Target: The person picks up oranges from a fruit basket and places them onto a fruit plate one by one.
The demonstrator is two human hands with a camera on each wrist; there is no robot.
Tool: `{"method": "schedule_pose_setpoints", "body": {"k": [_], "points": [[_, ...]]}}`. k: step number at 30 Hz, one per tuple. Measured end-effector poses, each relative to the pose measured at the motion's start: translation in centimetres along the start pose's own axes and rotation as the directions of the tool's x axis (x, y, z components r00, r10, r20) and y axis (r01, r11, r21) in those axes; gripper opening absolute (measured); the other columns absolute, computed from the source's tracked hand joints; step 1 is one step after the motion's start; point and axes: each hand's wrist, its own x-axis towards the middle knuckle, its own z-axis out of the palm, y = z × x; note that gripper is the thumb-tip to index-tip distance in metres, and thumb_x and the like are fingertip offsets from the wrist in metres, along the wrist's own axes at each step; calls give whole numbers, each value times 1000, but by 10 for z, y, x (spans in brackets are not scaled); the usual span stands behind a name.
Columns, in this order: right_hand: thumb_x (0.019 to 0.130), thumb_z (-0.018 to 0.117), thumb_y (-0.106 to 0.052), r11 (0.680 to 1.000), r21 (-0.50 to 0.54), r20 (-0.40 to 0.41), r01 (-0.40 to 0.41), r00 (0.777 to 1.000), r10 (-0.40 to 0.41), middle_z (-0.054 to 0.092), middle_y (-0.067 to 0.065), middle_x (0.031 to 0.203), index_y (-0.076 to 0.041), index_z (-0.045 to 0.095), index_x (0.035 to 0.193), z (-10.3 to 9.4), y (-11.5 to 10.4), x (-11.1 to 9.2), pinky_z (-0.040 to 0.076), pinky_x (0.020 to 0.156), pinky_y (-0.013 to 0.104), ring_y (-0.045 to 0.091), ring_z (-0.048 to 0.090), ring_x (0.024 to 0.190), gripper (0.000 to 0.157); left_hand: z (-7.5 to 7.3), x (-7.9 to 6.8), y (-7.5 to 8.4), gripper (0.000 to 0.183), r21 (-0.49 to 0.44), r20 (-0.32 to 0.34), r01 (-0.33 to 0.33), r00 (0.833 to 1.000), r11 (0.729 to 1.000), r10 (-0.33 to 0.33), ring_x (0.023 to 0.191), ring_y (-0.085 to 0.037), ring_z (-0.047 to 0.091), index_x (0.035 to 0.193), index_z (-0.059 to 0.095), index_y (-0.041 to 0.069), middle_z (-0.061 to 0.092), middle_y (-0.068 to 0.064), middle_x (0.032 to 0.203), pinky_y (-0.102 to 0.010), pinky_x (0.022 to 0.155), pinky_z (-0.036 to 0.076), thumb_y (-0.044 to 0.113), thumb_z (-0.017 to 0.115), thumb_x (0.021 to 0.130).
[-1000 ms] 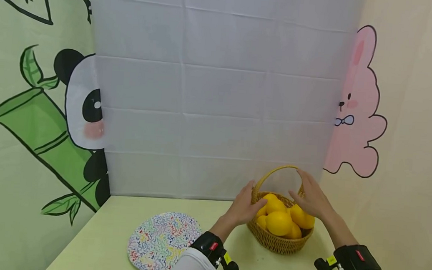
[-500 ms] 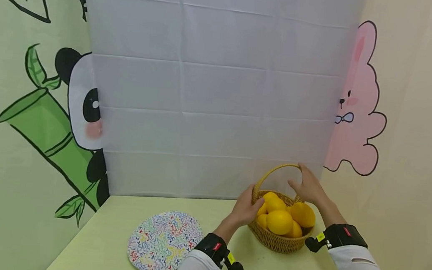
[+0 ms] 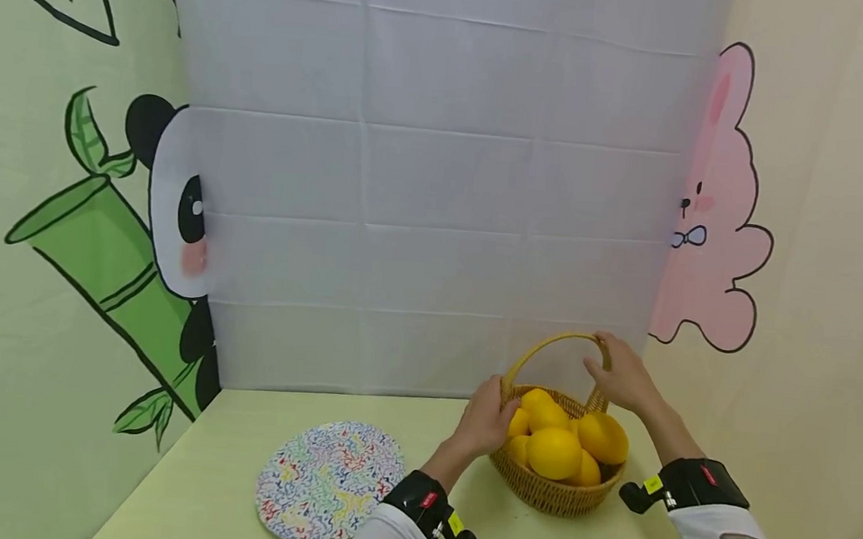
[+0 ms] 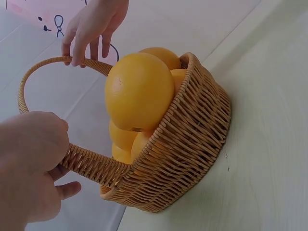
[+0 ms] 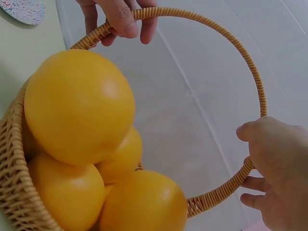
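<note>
A woven wicker basket [image 3: 552,497] with a tall arched handle [image 3: 556,338] stands on the table's right part, heaped with smooth yellow-orange fruits [image 3: 554,453] that look like oranges. My left hand [image 3: 485,417] holds the handle low on its left side, fingers behind it and thumb in front. Higher up on the opposite side, my right hand [image 3: 623,373] grips the same handle. In the left wrist view, the left hand [image 4: 33,163] is around the handle close to the rim; the right wrist view shows the right hand [image 5: 279,163] with its fingers curled behind the handle.
A round board [image 3: 330,484] with a multicoloured squiggle pattern lies on the pale yellow-green table [image 3: 230,456], left of the basket. Behind the table hangs a creased grey-white cloth [image 3: 437,186]. Cartoon panda and rabbit wall pictures show at its sides.
The right hand has closed in around the handle's right side, and the left has settled lower on the left side. The basket has shifted slightly toward me.
</note>
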Motion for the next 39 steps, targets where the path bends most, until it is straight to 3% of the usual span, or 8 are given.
{"method": "schedule_pose_setpoints", "body": {"k": [6,11,16,22,25,29,33,39], "points": [[107,57,-18,997,68,18,34,999,-35,53,32,135,6,48,144,-7,-1,-9,50,92,62,46,55,114,45,-11,-10,-9,28,-15,9,-40,999,999,40,79,-14,50,131,52,-1,56,-8,104,-26,63,44,18,49,110],[108,56,-24,991,127,52,39,998,-46,65,19,103,0,60,114,-6,4,-21,53,72,42,34,60,89,25,-22,-17,-17,27,-46,15,-87,996,995,88,72,-14,47,133,52,-3,59,-13,111,-21,56,42,11,46,110],[108,56,-24,950,312,86,-5,996,-23,66,15,86,4,59,94,-4,6,-38,53,67,42,35,62,79,32,-30,-19,-24,26,-81,18,-101,995,992,102,68,-13,46,132,52,-3,60,-19,116,-20,54,44,6,43,110],[108,55,-27,831,549,168,-89,986,-5,58,31,76,14,53,82,10,22,-55,58,74,46,42,63,79,49,-33,-16,-28,18,-132,4,-90,996,987,91,61,-12,41,119,50,-2,57,-16,96,-20,51,39,1,35,110],[109,54,-24,767,634,195,-99,980,-34,49,26,65,12,46,74,18,27,-61,57,67,44,35,59,66,51,-34,-14,-29,16,-180,1,-78,997,981,79,62,-13,47,113,47,-1,57,-20,90,-19,48,36,3,32,111],[110,49,-12,647,761,185,-48,972,-146,34,14,55,9,35,65,26,24,-68,42,51,42,32,37,51,52,-37,-12,-29,18,-217,-4,-64,998,974,64,71,-20,54,112,46,0,57,-22,91,-20,49,38,6,29,112],[109,42,-1,521,853,163,4,948,-274,24,12,50,5,27,59,34,15,-73,29,42,46,36,23,44,53,-38,-11,-30,20,-239,3,-17,1000,971,18,61,-18,44,115,47,2,50,-11,84,-22,49,34,11,29,114],[107,34,8,428,903,109,39,943,-315,22,10,45,1,26,55,48,0,-79,20,29,34,31,17,35,53,-36,-6,-39,23,-343,-1,80,996,936,-86,58,-13,36,118,47,3,52,-14,89,-22,49,33,14,27,114]]}}
